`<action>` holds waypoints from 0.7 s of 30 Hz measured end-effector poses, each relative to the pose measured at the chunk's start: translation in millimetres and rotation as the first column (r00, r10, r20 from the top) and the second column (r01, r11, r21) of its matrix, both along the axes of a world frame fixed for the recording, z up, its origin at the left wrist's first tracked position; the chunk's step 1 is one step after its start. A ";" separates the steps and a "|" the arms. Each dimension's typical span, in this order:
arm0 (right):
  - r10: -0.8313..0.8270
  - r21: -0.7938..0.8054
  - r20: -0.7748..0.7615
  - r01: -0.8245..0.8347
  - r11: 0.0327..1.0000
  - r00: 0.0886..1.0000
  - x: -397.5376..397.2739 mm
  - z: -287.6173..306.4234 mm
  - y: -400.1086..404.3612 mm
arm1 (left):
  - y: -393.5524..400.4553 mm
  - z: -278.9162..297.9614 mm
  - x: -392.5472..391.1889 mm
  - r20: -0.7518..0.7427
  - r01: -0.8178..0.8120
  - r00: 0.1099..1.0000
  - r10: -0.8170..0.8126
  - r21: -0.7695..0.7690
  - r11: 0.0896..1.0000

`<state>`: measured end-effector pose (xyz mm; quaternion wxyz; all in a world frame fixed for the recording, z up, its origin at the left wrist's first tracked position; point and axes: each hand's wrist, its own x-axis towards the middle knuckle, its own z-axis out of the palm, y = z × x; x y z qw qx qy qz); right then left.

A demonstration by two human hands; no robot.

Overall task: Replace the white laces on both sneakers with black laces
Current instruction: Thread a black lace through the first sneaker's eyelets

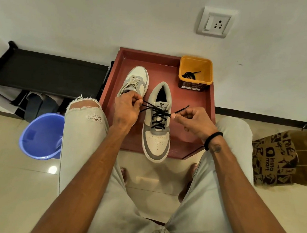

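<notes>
A grey-and-cream sneaker [156,144] lies toe toward me on the red tray [192,108], its toe overhanging the tray's front edge. A black lace [159,117] crosses its eyelets. My left hand [126,110] pinches the lace's left end beside the tongue. My right hand [194,122] pinches the right end, and the tip sticks out past my fingers. The second sneaker [139,78], with white laces [133,80], stands behind my left hand. Another black lace [189,75] lies coiled in the yellow tub [196,64].
A blue bucket [41,137] stands left of my left knee. A dark shoe rack [48,71] runs along the wall at the left. A brown printed paper bag [283,158] sits on the floor to the right. A wall socket [215,22] is above the tray.
</notes>
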<state>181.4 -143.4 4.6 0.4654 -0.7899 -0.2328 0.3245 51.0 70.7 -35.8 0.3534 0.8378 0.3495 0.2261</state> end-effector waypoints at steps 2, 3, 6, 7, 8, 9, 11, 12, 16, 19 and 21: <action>0.005 0.040 -0.045 -0.003 0.999 0.999 -0.2 0.4 0.8 | -0.4 -0.9 1.2 -0.015 -0.018 1.000 0.018 0.010 1.000; -0.011 0.072 -0.065 0.015 0.997 0.998 -0.4 0.0 1.4 | -0.3 -1.5 1.6 -0.018 -0.028 0.999 0.028 0.011 1.000; -0.081 0.184 -0.167 0.112 0.977 0.983 -0.7 -2.6 3.1 | 1.4 -1.5 0.5 -0.019 -0.053 0.998 0.053 0.021 0.998; -0.093 0.239 -0.233 0.150 0.959 0.968 -0.7 -3.3 3.6 | 2.2 -1.2 0.4 -0.018 -0.054 0.998 0.054 0.023 0.998; -0.089 0.305 -0.313 0.190 0.933 0.945 -1.0 -4.1 5.0 | 2.9 -1.7 0.3 -0.016 -0.052 0.998 0.053 0.023 0.998; -0.072 0.373 -0.392 0.230 0.899 0.917 -1.7 -3.6 6.7 | 2.9 -2.5 0.2 -0.013 -0.050 0.999 0.050 0.024 0.998; -0.053 0.455 -0.488 0.306 0.836 0.871 -3.4 -3.0 12.5 | 1.7 -2.9 0.2 -0.010 -0.049 0.999 0.050 0.028 0.998; -0.062 0.466 -0.516 0.341 0.817 0.854 -4.9 -3.3 16.0 | 1.4 -3.2 0.1 -0.006 -0.053 0.999 0.053 0.030 0.998; -0.101 0.441 -0.555 0.395 0.806 0.826 -6.7 -10.6 24.4 | -0.5 -4.5 1.0 -0.033 -0.074 0.997 0.076 0.043 0.996; -0.096 0.456 -0.570 0.412 0.789 0.816 -8.1 -12.8 26.8 | 1.4 -6.9 2.6 -0.044 -0.097 0.994 0.099 0.052 0.994; -0.106 0.455 -0.573 0.423 0.784 0.813 -9.2 -13.7 28.3 | 0.1 -6.7 3.3 -0.048 -0.108 0.993 0.111 0.052 0.993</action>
